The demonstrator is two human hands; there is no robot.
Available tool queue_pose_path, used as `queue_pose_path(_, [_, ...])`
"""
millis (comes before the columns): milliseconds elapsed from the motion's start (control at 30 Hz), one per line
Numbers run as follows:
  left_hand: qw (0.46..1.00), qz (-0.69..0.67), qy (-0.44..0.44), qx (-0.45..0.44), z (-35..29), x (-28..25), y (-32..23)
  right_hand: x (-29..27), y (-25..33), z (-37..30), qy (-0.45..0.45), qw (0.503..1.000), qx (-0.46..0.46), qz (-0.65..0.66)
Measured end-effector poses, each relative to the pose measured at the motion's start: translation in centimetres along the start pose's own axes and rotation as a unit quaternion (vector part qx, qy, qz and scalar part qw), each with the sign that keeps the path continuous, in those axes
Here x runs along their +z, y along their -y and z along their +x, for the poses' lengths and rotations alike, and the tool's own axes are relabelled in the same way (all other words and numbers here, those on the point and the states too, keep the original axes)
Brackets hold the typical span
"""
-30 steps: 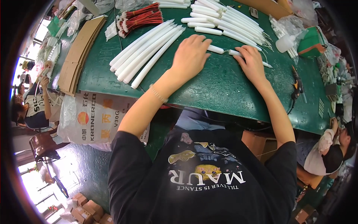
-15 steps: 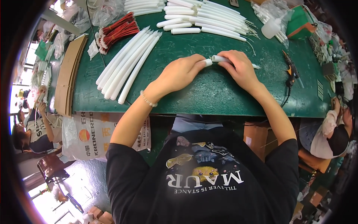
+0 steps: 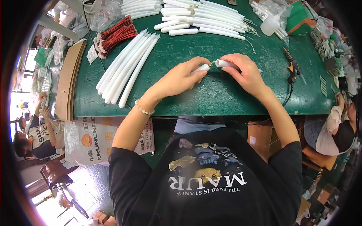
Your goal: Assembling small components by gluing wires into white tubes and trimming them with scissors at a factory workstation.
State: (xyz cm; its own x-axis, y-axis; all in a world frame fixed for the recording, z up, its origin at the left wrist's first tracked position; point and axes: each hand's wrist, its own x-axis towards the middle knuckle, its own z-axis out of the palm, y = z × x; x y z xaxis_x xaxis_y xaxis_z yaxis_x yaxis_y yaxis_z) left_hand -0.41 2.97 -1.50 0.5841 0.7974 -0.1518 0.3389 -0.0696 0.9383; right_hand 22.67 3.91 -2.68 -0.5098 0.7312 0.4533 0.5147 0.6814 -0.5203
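Above the green table [image 3: 181,100], my left hand [image 3: 183,77] is closed around a short white tube [image 3: 203,68], with its end poking out past the fingertips. My right hand [image 3: 247,71] grips another white tube [image 3: 223,63], its hollow end facing left. Thin wires [image 3: 212,63] span the small gap between the two tubes. Most of both tubes is hidden by my fingers. To the left lies a bunch of white taper candles [image 3: 126,69] with pointed tips. Farther back are rows of white tubes [image 3: 218,22], some with thin wires trailing from their ends.
Red wires [image 3: 115,37] lie bundled at the back left, near cardboard sheets [image 3: 69,83]. On the right are a glue gun [image 3: 293,69] with a black cord, a white squeeze bottle [image 3: 270,25] and a green box [image 3: 299,19]. Other people sit at both sides.
The two tube ends have drawn apart, showing wires between them. My left hand has tilted its tube and moved slightly nearer to me.
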Motion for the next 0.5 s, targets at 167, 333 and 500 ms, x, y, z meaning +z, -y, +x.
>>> queue_pose_path(167, [0.999, 0.031, 0.011, 0.011, 0.0, -0.1, -0.1, 0.0, -0.1, 0.0, 0.028, 0.999, -0.028, -0.024])
queue_pose_path(333, [0.987, 0.131, -0.005, 0.095, 0.2, 0.0, 1.0, -0.1, 0.3, 0.3, 0.050, 0.996, -0.052, -0.048])
queue_pose_path(500, [0.978, 0.172, 0.001, 0.116, 0.1, -0.3, 1.1, -0.4, 0.4, 0.4, 0.067, 0.993, -0.066, -0.067])
